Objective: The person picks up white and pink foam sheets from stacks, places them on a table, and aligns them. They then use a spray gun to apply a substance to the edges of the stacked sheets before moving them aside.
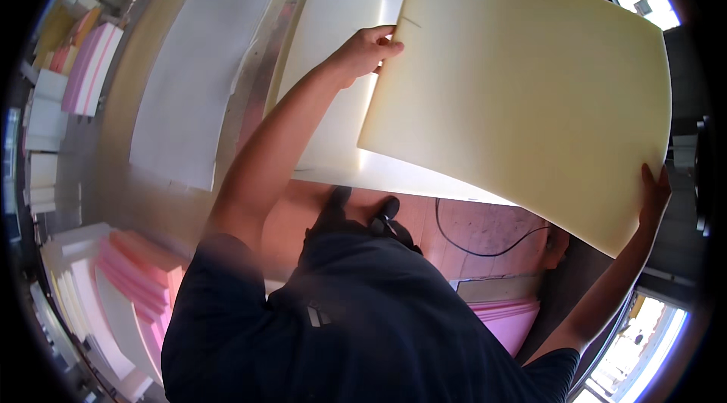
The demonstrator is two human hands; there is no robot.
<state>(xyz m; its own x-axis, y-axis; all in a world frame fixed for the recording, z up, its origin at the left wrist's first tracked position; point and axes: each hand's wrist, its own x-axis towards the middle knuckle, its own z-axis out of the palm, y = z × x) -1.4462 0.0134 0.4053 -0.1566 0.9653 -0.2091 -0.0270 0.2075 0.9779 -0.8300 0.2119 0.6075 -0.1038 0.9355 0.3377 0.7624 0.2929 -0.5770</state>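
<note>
A large pale-yellow foam sheet (522,92) is held up in front of me, tilted, with two short dark marks near its upper left edge. My left hand (369,52) pinches its left edge between thumb and fingers. At the lower right, my right hand (655,189) grips the opposite edge, its fingers partly hidden behind the sheet. Under and to the left of it, a smaller cream sheet (333,47) lies on a white sheet (318,164) on the table.
A long white sheet (197,70) lies further left. Pink and white foam blocks (92,70) stand at the far left, and stacked pink and white sheets (132,274) at the lower left. A black cable (492,254) curves over the reddish floor (469,221). Pink sheets (511,320) sit at my right side.
</note>
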